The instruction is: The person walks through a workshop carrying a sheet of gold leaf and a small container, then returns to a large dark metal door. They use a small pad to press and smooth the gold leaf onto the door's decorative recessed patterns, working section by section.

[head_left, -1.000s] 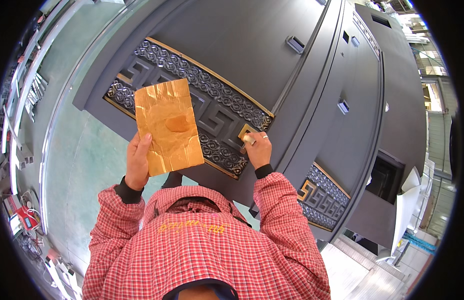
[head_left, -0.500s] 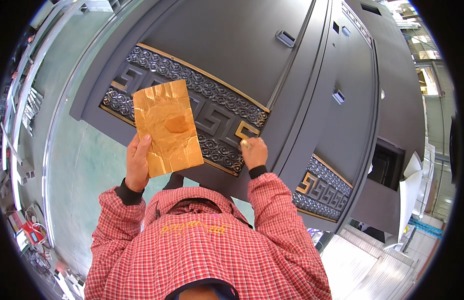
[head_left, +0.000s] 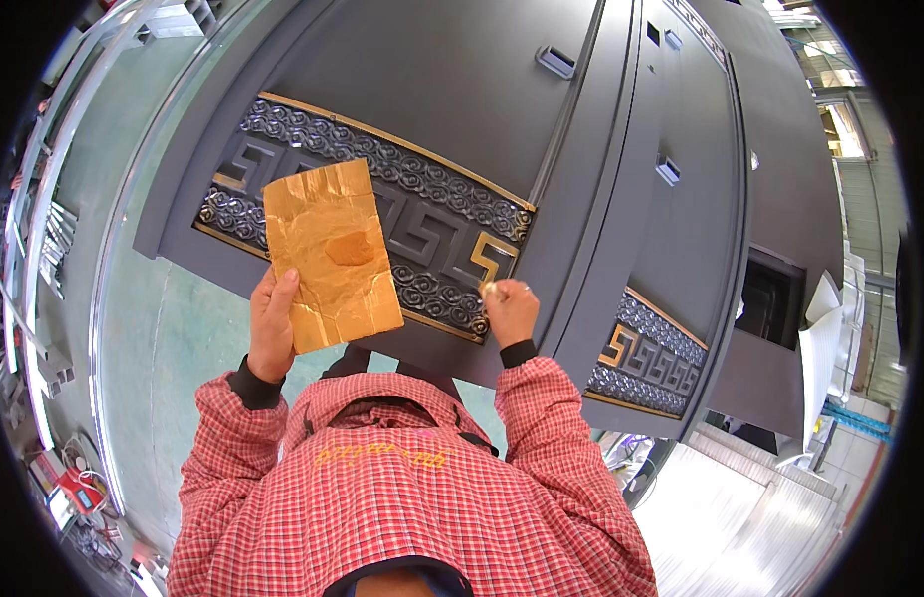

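The left hand (head_left: 273, 316) grips a gold card (head_left: 333, 308) by its lower left edge, thumb flat on the front, the other fingers hidden behind. A rust-gold smear (head_left: 350, 249) lies right of the card's middle, well inside all four edges. The card overhangs the left part of the patterned inset (head_left: 382, 159) in the dark door (head_left: 422, 90); whether it touches cannot be told.

The right hand (head_left: 512, 313) has its fingers closed in a pinch on a small pale tool (head_left: 494, 290), mostly covered by them. The tool's tip is at or just beside the lower end of the gold key (head_left: 486, 263), near the inset's right edge; contact is unclear.

Between the card's right edge and the right hand lies an open stretch of grey keys (head_left: 422, 239). Right of that hand runs the door's plain border, then the second door (head_left: 671, 229). Left of the left hand, past the door's lower edge, the green floor (head_left: 184, 318) gives wide room.
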Available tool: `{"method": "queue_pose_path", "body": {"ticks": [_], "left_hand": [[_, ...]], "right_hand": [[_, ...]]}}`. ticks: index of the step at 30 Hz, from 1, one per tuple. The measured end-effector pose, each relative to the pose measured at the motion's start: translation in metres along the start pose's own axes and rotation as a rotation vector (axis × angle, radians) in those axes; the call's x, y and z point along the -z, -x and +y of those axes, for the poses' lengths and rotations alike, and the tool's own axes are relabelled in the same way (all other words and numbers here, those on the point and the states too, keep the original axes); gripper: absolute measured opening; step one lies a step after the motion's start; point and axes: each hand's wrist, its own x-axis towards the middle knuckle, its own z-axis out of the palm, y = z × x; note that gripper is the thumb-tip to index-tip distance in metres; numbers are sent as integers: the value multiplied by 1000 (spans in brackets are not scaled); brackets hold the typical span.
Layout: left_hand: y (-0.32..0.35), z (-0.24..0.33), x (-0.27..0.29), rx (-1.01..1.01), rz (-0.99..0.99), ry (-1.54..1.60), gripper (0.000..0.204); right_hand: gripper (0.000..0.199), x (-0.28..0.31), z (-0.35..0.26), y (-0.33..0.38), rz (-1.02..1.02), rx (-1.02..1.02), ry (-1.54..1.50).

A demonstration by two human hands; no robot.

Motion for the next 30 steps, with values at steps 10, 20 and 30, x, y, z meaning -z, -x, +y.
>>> {"method": "queue_pose_path", "body": {"ticks": [10,20,30], "left_hand": [[-10,10,11,30,-77,-34,33],[-31,17,4,42,-100,-40,33],[-68,20,-7,114,-192,-58,34]], "right_hand": [[19,-7,-3,17,43,-37,15],[7,-2,-20,15,95,-121,-112],[7,-36,-36,11,151,-49,85]]}}
